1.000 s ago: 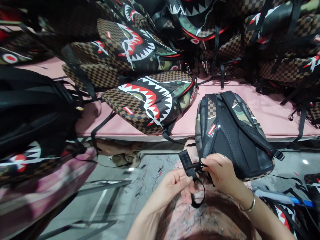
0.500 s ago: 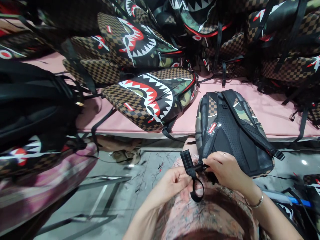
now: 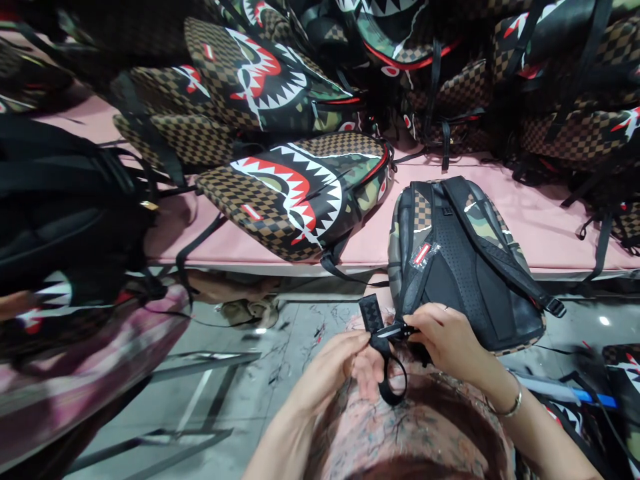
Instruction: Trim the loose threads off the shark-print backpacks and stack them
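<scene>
A backpack [image 3: 455,267] leans on the bench edge with its black padded back and shoulder straps facing up. Between my hands is a black buckle [image 3: 393,331] at the lower end of its left strap. Black webbing [image 3: 371,313] passes through the buckle; one end stands up and a loop hangs below. My left hand [image 3: 340,367] pinches the webbing beside the buckle between thumb and finger, its other fingers loosely spread. My right hand [image 3: 445,337] is closed on the buckle's right side, with the fingertips partly hidden.
On the pink bench [image 3: 370,247] lies a checkered shark-mouth backpack [image 3: 300,200], with several more piled behind. A black bag [image 3: 65,200] rests on pink plaid cloth [image 3: 100,373] at left. Another person's hand [image 3: 15,305] shows at the left edge. Metal legs [image 3: 200,357] stand below.
My left hand has shifted slightly and its lower fingers have opened out. The buckle has turned and shows a lighter surface. Another person's hand has appeared at the left edge.
</scene>
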Demonstrator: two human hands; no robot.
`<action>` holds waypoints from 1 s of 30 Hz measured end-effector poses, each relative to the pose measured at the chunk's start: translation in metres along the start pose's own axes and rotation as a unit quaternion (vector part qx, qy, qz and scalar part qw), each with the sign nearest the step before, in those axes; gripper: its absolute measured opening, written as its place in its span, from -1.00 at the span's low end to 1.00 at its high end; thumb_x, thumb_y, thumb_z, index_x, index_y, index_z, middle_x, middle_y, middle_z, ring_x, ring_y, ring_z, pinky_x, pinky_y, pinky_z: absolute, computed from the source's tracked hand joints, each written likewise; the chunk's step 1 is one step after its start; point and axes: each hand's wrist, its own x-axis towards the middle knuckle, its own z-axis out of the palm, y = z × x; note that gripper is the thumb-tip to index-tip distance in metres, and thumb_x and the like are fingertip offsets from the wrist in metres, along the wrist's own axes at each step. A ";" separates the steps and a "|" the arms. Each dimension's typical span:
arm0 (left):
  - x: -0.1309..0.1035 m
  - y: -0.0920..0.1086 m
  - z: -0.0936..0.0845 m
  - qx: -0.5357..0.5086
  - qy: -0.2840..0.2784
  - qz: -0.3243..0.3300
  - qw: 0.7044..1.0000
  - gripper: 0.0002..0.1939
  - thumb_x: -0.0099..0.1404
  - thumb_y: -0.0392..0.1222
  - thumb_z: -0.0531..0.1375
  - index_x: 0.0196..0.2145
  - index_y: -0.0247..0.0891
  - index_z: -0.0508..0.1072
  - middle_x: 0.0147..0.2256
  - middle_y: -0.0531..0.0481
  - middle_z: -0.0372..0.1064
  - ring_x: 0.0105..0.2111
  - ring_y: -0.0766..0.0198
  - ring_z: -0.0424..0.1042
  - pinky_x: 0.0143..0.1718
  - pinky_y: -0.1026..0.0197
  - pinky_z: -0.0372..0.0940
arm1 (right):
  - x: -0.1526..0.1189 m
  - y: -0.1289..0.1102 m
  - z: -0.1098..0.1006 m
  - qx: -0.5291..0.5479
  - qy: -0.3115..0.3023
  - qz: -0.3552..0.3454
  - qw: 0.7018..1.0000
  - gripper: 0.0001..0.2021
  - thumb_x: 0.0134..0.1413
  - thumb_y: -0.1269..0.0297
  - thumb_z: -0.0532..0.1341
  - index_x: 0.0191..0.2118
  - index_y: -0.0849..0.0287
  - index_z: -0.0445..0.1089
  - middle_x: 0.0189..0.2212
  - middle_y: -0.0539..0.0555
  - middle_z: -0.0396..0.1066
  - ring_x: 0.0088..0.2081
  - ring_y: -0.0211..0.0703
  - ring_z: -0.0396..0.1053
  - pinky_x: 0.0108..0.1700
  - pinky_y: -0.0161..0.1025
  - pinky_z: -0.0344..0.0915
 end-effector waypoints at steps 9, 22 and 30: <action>0.004 0.000 0.004 0.044 0.059 0.016 0.997 -0.57 0.14 0.00 0.09 -0.62 -0.46 0.44 -0.70 -0.19 0.40 -0.73 0.26 0.37 -0.69 0.35 0.20 | -0.003 -0.003 -0.009 -0.023 -0.012 0.002 1.000 -0.80 0.09 0.40 0.14 -0.13 0.17 0.31 -0.26 0.12 0.38 -0.28 -0.15 0.31 -0.31 -0.27 0.17; 0.004 -0.002 0.007 -0.011 0.004 -0.007 1.000 -0.43 0.13 0.17 0.09 -0.50 -0.51 0.50 -0.50 -0.32 0.49 -0.65 0.20 0.44 -0.64 0.30 0.27 | 0.000 -0.003 0.001 0.045 -0.013 -0.002 0.999 -0.83 0.07 0.47 0.13 -0.18 0.18 0.30 -0.28 0.11 0.37 -0.25 -0.14 0.29 -0.27 -0.27 0.21; 0.006 -0.005 0.004 0.000 -0.013 -0.025 1.000 -0.39 0.16 0.20 0.04 -0.54 -0.51 0.50 -0.53 -0.32 0.47 -0.65 0.18 0.43 -0.64 0.29 0.27 | -0.002 -0.004 0.004 0.032 0.005 -0.002 0.999 -0.81 0.05 0.46 0.14 -0.17 0.18 0.29 -0.28 0.11 0.37 -0.26 -0.14 0.30 -0.29 -0.27 0.21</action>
